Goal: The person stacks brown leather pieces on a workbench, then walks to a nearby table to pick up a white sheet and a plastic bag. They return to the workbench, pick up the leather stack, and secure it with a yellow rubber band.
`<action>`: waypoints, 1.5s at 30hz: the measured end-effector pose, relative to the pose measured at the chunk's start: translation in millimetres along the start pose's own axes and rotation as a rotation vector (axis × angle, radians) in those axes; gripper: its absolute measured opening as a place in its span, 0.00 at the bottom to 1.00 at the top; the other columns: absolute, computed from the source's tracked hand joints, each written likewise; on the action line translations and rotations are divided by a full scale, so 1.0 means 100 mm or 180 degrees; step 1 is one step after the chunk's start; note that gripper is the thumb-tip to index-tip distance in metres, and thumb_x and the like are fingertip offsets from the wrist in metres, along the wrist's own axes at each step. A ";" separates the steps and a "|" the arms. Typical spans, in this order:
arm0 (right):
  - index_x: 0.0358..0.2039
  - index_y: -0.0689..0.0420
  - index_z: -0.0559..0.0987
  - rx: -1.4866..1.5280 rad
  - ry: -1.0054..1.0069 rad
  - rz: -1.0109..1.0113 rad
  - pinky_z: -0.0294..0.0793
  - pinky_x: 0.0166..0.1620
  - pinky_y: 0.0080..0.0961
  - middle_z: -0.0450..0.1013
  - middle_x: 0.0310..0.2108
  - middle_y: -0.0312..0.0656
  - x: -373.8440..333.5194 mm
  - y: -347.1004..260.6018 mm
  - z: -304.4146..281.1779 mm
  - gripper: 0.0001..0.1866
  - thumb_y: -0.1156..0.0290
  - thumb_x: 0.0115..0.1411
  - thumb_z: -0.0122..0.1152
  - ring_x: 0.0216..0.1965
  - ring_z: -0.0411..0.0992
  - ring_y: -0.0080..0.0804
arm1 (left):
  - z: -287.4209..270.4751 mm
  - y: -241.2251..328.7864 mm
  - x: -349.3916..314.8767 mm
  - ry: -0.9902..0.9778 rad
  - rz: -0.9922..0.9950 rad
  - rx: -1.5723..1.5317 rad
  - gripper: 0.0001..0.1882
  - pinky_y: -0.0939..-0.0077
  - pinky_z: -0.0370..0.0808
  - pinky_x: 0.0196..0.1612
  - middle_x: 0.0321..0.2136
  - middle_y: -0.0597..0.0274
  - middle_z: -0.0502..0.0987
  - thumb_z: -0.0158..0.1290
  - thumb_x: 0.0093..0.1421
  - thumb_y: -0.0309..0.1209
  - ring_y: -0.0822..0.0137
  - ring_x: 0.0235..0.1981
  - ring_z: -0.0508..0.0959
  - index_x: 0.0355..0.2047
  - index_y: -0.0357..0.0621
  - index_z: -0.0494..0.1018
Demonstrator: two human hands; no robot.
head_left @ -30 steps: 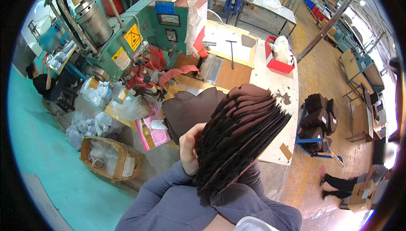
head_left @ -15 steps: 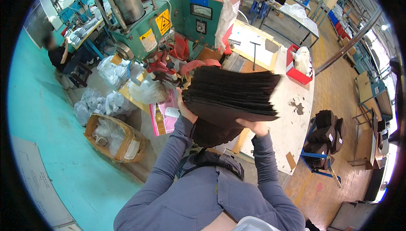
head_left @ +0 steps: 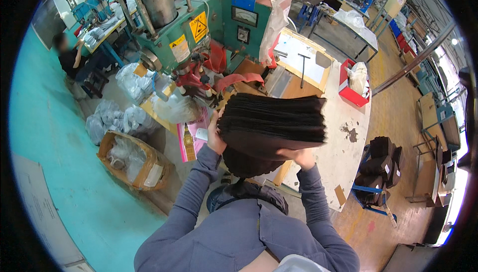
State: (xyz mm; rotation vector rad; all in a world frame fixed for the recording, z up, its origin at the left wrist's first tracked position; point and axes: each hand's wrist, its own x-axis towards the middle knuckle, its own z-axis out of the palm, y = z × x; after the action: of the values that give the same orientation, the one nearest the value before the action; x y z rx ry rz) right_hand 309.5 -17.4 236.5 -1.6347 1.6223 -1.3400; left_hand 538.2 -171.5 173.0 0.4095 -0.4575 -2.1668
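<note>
A thick stack of dark brown fabric pieces (head_left: 271,122) is held up between my two hands, over the near edge of the white worktable. My left hand (head_left: 215,135) grips its left end, with the fingers partly behind the stack. At the lower right, my right hand (head_left: 298,156) presses on the near face and underside. More dark material (head_left: 251,166) hangs or lies just below the stack; whether it belongs to the same stack I cannot tell.
Ahead stands a green press machine (head_left: 209,23) with a red clamp part (head_left: 191,75). The white worktable (head_left: 338,157) carries a red box (head_left: 354,90) and a T-shaped tool (head_left: 303,65). A cardboard box (head_left: 149,167) sits left; a blue rack (head_left: 373,201) holds dark bundles right. A person sits far left.
The stack has come a little lower and nearer to me, and its edges are more even. My right hand has shifted slightly along its lower side.
</note>
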 end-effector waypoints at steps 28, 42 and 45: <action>0.50 0.63 0.72 -0.0273 -0.1033 0.0117 0.60 0.59 0.34 0.69 0.52 0.48 0.09 0.08 0.01 0.36 0.61 0.42 0.76 0.52 0.66 0.38 | 0.11 -0.15 0.08 0.0062 0.0742 -0.0403 0.23 0.68 0.70 0.52 0.45 0.56 0.76 0.40 0.63 0.44 0.62 0.46 0.76 0.45 0.38 0.72; 0.55 0.61 0.65 0.3699 0.1816 0.0948 0.67 0.55 0.41 0.66 0.52 0.46 -0.23 -0.25 0.10 0.40 0.55 0.43 0.65 0.53 0.65 0.45 | 0.38 -0.11 -0.32 -0.1762 0.0459 0.2374 0.34 0.64 0.45 0.67 0.61 0.49 0.60 0.52 0.56 0.34 0.62 0.63 0.59 0.61 0.34 0.57; 0.54 0.61 0.65 0.3259 0.2125 0.0894 0.65 0.55 0.39 0.66 0.50 0.45 -0.27 -0.42 0.25 0.39 0.57 0.43 0.66 0.50 0.66 0.42 | 0.74 -0.61 -0.64 -0.0841 0.1270 0.1384 0.34 0.64 0.51 0.65 0.57 0.49 0.65 0.51 0.48 0.25 0.58 0.60 0.61 0.59 0.35 0.60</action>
State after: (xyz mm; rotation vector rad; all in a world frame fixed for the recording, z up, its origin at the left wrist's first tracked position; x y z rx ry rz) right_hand 355.8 7.9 254.3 -0.3594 1.0257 -2.1543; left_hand 500.4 -72.5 218.6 0.2371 -1.0730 -1.7298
